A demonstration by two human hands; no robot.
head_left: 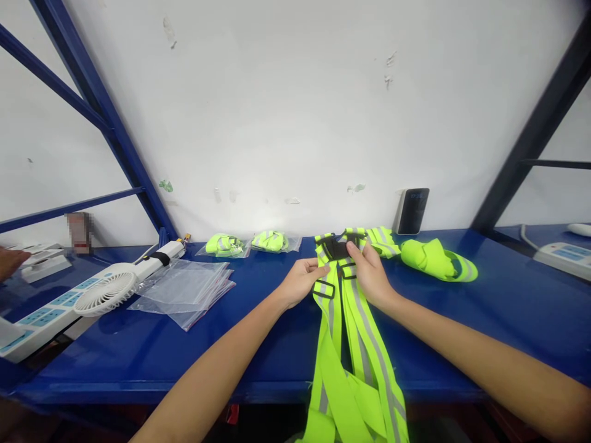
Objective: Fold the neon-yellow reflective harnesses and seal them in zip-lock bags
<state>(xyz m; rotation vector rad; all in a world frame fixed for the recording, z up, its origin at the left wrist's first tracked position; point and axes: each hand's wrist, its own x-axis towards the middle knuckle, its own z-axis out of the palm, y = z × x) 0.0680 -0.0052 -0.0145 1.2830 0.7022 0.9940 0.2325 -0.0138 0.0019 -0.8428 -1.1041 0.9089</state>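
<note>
Both hands are closed on a neon-yellow reflective vest made of straps with grey stripes. My left hand pinches the left strap beside a black slider. My right hand grips the upper end, its thumb at the black buckle. The straps hang from the hands over the front edge of the table, and their lower ends run out of view. Behind the right hand, more of the yellow webbing lies on the table. A rolled reflective vest rests to the right of it.
Two bagged vests lie at the back of the blue table. Clear zip bags are stacked at left, near a white fan and power strip. A dark-screened device leans on the wall. Another person's hand shows far left.
</note>
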